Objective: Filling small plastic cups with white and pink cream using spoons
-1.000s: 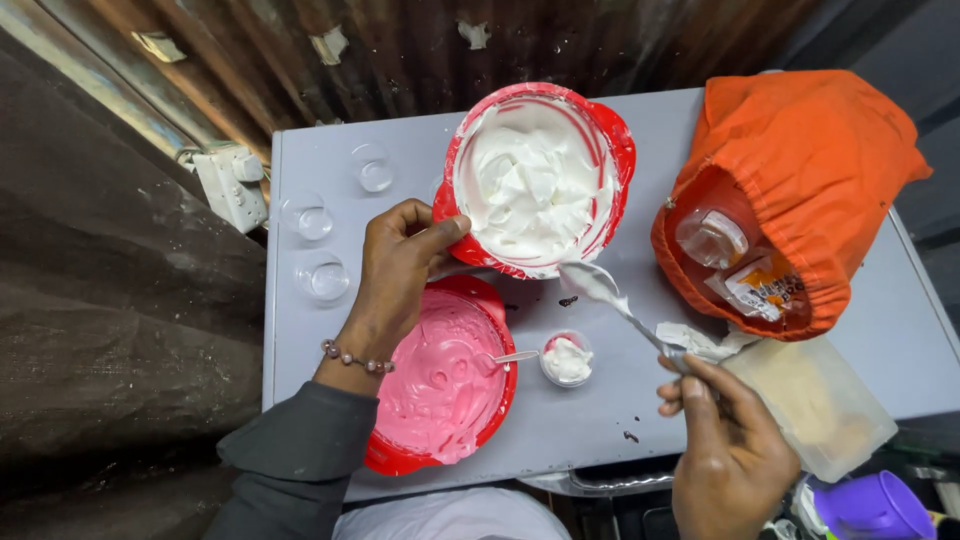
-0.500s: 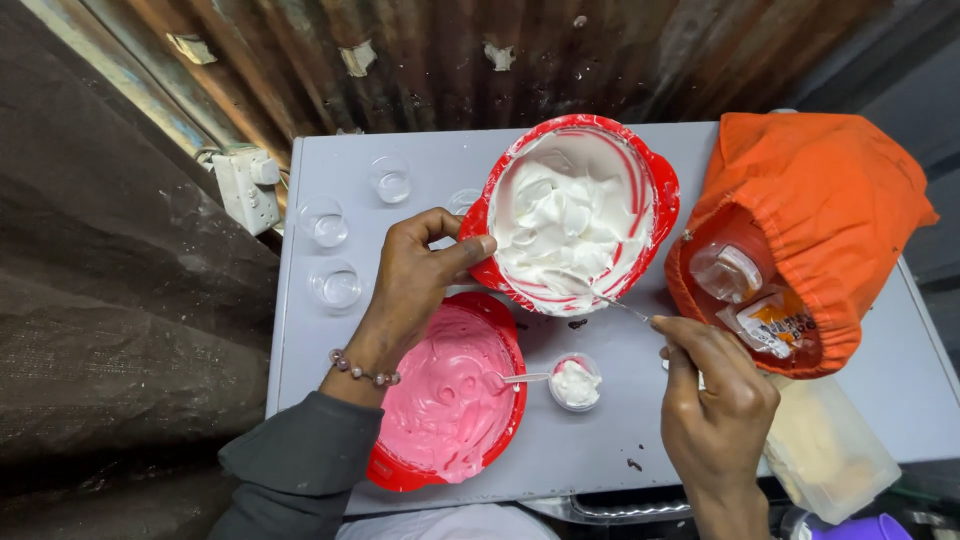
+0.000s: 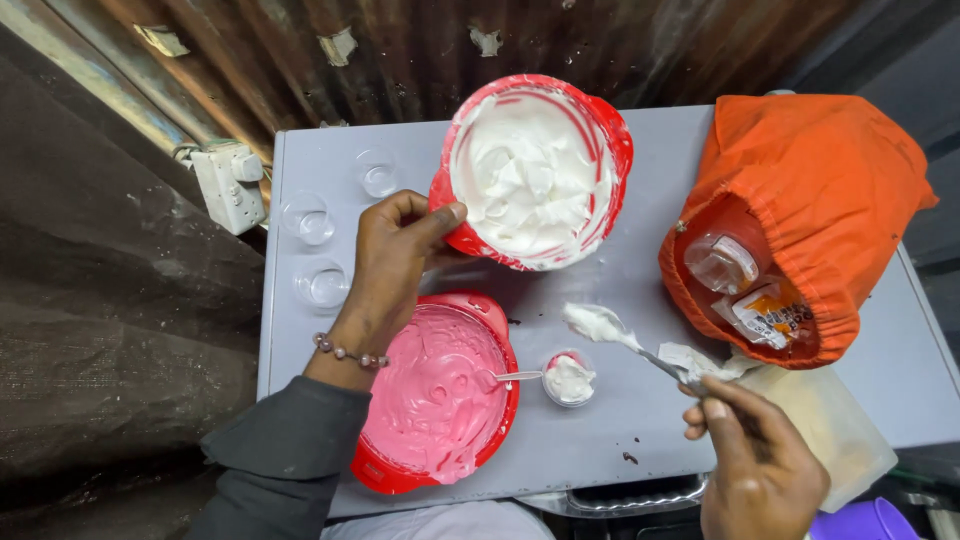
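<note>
My left hand (image 3: 392,262) grips the near rim of a red bowl of white cream (image 3: 535,170) and holds it tilted above the grey table (image 3: 640,280). My right hand (image 3: 755,465) holds a metal spoon (image 3: 620,338) heaped with white cream, just right of and above a small clear cup (image 3: 569,378) partly filled with white cream. A second red bowl with pink cream (image 3: 440,395) sits on the table under my left wrist, with a small spoon (image 3: 510,377) resting in it.
Three clear cups (image 3: 325,285) stand along the table's left side. An orange cloth bag (image 3: 800,215) with packets in it lies at the right. A plastic bag (image 3: 830,440) lies at the right front edge. A wall socket (image 3: 230,185) is at the left.
My right hand dipped the spoon into the white bowl and has drawn it back toward me, loaded with cream, over the small cup. My left hand kept hold of the bowl.
</note>
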